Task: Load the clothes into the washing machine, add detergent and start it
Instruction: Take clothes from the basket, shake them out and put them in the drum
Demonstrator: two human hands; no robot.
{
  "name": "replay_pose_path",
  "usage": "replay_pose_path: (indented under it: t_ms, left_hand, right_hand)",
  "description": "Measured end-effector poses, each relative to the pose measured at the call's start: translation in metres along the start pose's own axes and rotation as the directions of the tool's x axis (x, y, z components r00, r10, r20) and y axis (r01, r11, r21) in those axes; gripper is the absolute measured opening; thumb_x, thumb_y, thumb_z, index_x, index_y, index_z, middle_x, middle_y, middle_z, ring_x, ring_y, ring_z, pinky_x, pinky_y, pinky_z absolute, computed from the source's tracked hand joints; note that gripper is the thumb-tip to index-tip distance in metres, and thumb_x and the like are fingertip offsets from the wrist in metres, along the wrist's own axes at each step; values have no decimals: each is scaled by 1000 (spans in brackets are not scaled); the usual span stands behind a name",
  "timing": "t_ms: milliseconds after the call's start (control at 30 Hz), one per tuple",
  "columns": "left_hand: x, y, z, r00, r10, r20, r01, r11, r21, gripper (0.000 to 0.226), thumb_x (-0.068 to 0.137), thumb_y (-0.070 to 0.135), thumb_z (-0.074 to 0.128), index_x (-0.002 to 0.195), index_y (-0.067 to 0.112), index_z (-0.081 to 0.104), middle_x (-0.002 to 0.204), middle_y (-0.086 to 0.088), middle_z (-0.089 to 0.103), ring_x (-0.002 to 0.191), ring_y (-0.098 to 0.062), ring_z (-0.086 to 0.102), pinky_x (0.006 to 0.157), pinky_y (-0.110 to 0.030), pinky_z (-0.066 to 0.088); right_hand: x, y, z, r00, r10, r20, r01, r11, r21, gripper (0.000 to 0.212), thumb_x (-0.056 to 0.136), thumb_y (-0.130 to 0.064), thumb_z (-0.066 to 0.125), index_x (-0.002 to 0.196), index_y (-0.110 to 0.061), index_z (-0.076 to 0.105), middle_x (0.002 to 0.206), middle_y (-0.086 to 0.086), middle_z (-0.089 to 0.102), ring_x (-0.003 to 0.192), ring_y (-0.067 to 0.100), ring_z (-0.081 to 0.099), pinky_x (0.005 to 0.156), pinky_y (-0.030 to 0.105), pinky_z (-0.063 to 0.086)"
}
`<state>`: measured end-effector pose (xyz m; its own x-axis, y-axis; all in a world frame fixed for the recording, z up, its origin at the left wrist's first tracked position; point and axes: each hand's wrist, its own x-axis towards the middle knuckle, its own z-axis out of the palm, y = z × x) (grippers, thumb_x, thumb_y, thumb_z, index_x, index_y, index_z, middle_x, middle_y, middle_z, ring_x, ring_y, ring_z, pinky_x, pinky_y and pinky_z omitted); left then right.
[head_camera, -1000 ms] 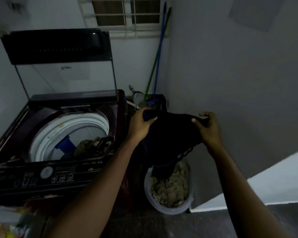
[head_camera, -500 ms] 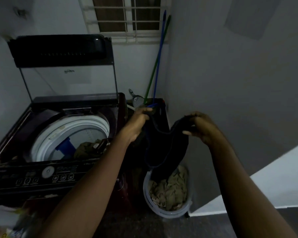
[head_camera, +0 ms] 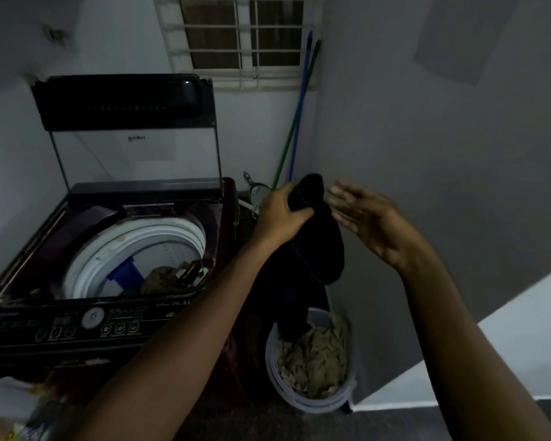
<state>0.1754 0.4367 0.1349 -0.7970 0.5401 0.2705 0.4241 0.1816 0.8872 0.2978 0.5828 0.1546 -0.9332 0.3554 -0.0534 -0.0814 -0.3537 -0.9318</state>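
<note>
My left hand point(head_camera: 282, 214) grips a dark garment point(head_camera: 318, 243) bunched at its top; the cloth hangs down toward the white laundry bucket point(head_camera: 312, 402) on the floor. My right hand point(head_camera: 366, 221) hovers just right of the garment with fingers spread and holds nothing. The top-load washing machine point(head_camera: 115, 326) stands at the left with its lid point(head_camera: 124, 103) raised. Inside its white drum point(head_camera: 134, 246) lie an olive-coloured cloth point(head_camera: 163, 276) and something blue. Beige clothes point(head_camera: 312, 358) fill the bucket.
A grey wall point(head_camera: 442, 154) rises close on the right. A blue and a green broom handle point(head_camera: 299, 116) lean in the corner below a barred window point(head_camera: 239, 36). Colourful packets point(head_camera: 4, 428) lie at the bottom left. The control panel point(head_camera: 86, 323) faces me.
Both hands held the garment spread between them; now the right hand has let go and opened, while the left hand has gathered the cloth into a bunch. The view has tilted down slightly.
</note>
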Motion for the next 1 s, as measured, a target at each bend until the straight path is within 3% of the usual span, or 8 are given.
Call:
replay_pose_path:
  t_ms: [67, 167, 300, 467, 600, 767, 900, 1000]
  left_hand:
    - [8, 12, -9, 998, -54, -36, 51, 997, -64, 28, 79, 8, 72, 106, 12, 67, 96, 3, 68, 84, -10, 63, 74, -22, 52]
    - [18, 31, -20, 991, -122, -47, 107, 963, -248, 25, 77, 6, 71, 101, 11, 70, 96, -3, 71, 87, -16, 67, 76, -28, 56]
    - [20, 54, -21, 969, -239, 61, 236, 825, -513, 12, 78, 1, 68, 88, 6, 68, 85, -8, 71, 79, -20, 67, 66, -27, 55]
    - [22, 39, -41, 936, -351, 17, 285, 730, -621, 20, 79, 3, 67, 98, 1, 71, 86, -11, 72, 79, -24, 68, 61, -29, 55]
    - [18, -18, -72, 930, -318, -184, 256, 920, -296, 35, 78, 13, 73, 113, 8, 67, 104, -8, 72, 96, -26, 68, 84, -38, 58]
    - [-13, -74, -61, 883, -467, 45, 454, 874, 170, 75, 75, 24, 81, 142, 20, 46, 129, 4, 57, 114, -21, 58, 98, -38, 51]
    - [-18, -58, -47, 915, -342, 213, 356, 934, -29, 86, 79, -1, 74, 150, 21, 32, 136, 8, 44, 124, -10, 43, 98, -27, 42]
    - [-20, -43, -27, 840, -203, 504, 233, 973, 4, 101, 73, 11, 84, 154, 25, 25, 154, 7, 33, 139, -9, 32, 110, -26, 32]
  right_hand:
    - [-13, 17, -29, 994, -85, -62, 62, 950, -306, 52, 90, 10, 48, 133, -21, 51, 136, -8, 56, 127, 11, 51, 100, 29, 46]
    - [-27, 68, -57, 990, 12, -143, -114, 677, -727, 83, 77, 14, 64, 144, -27, 37, 149, -8, 38, 138, 18, 34, 100, 30, 36]
    - [-20, 119, -14, 969, 221, -115, -247, 790, -561, 93, 63, -14, 89, 138, -27, 35, 135, -10, 42, 126, 11, 41, 97, 24, 38]
    - [14, 132, 12, 937, 78, -340, -260, 806, -532, 48, 87, -18, 70, 129, -6, 52, 125, 8, 59, 115, 24, 57, 86, 26, 46]
    - [11, 112, -15, 889, -78, -450, -143, 889, -436, 8, 94, -6, 56, 91, -9, 62, 87, 10, 64, 79, 21, 60, 75, 34, 47]
    - [16, 72, -23, 836, -316, -449, -29, 791, -611, 25, 89, -5, 57, 67, -15, 52, 68, 2, 58, 65, 16, 53, 59, 30, 46]
    - [29, 55, -11, 861, -385, -333, -58, 576, -816, 12, 80, -5, 58, 79, -15, 65, 75, 7, 68, 68, 23, 62, 59, 35, 53]
    - [33, 48, 10, 882, -399, -250, -32, 478, -878, 13, 77, -3, 56, 79, -12, 66, 77, 8, 69, 70, 24, 63, 59, 32, 52]
